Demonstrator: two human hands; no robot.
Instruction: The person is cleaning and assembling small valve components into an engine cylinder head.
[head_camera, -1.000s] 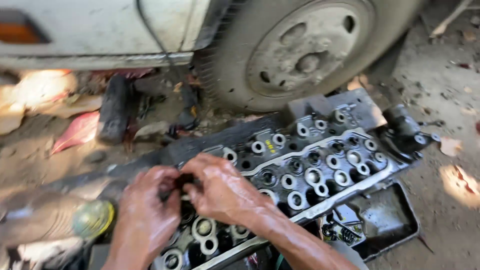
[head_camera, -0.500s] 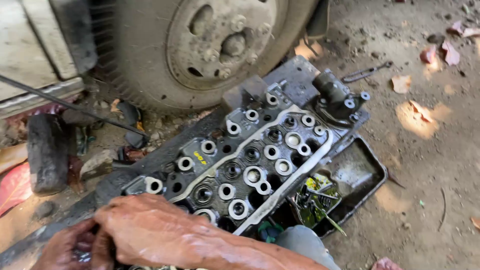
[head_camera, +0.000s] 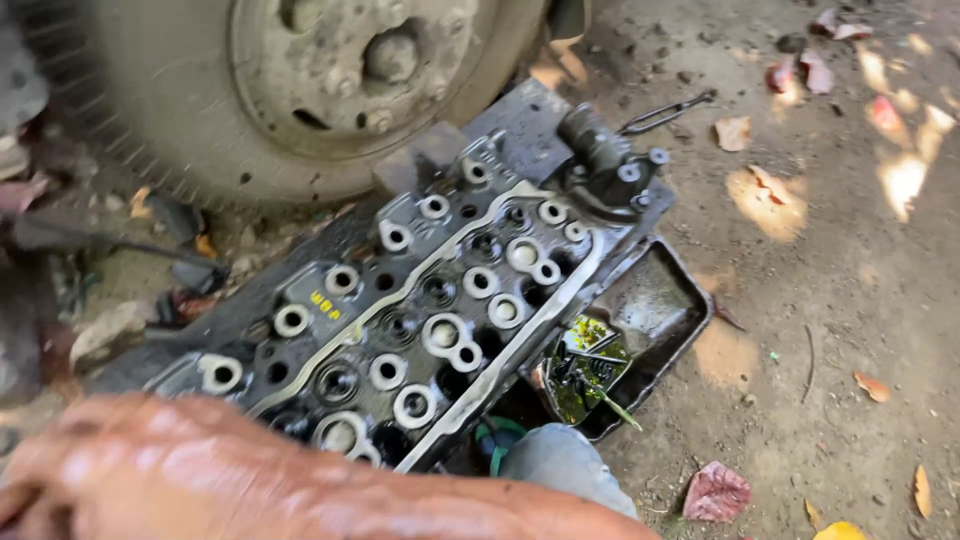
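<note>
A greasy engine cylinder head (head_camera: 440, 290) lies slantwise on the dirt, with rows of round silvery valve seats on top. My right hand (head_camera: 130, 470) and forearm, oily and blurred, cross the bottom of the view over the head's near left end. Its fingers are hidden at the left edge, so what it holds cannot be seen. Only a dark sliver of my left hand (head_camera: 18, 510) shows in the bottom left corner.
A large dusty vehicle wheel (head_camera: 330, 80) stands just behind the head. A black oil tray (head_camera: 660, 300) with dirty liquid and small tools sits under its right side. My knee in grey cloth (head_camera: 565, 465) is beside it. Dry leaves and a stone (head_camera: 110, 330) lie around.
The view has swung right and down. Both hands, earlier working together on the head's near end, have slid to the bottom left edge, and the left is now almost out of view.
</note>
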